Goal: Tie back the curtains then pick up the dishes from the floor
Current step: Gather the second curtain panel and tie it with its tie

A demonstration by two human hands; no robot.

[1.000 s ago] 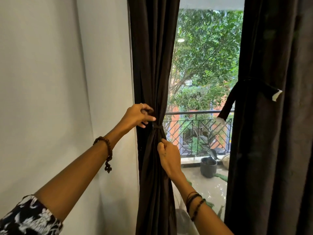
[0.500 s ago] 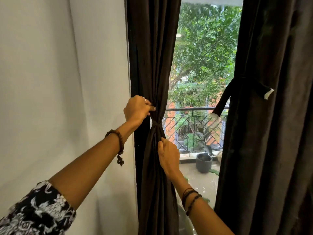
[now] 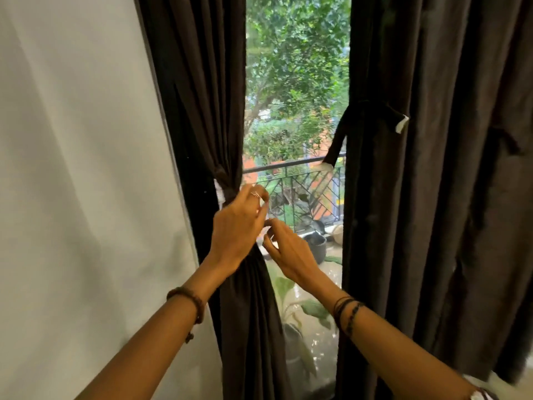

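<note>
While both hands are up at the window, the left curtain (image 3: pixel 202 111) hangs long and straight, top to bottom, bunched tight at a knot in its tie (image 3: pixel 226 190). That knot sits just up and to the left of the left hand (image 3: pixel 238 229), which is the nearer hand to it. Its fingers are loosely bent by the knot, and I cannot tell if they pinch the tie or only touch it. The right hand (image 3: pixel 288 249) is just beside the left one, off the cloth, with curled fingers that hold nothing I can see.

The right curtain (image 3: pixel 432 197) also hangs straight down, well apart to the right. Its tie (image 3: pixel 360 116) goes across it, with one loose end pointing down and left. I think that one may need tying next. No dishes show.
</note>
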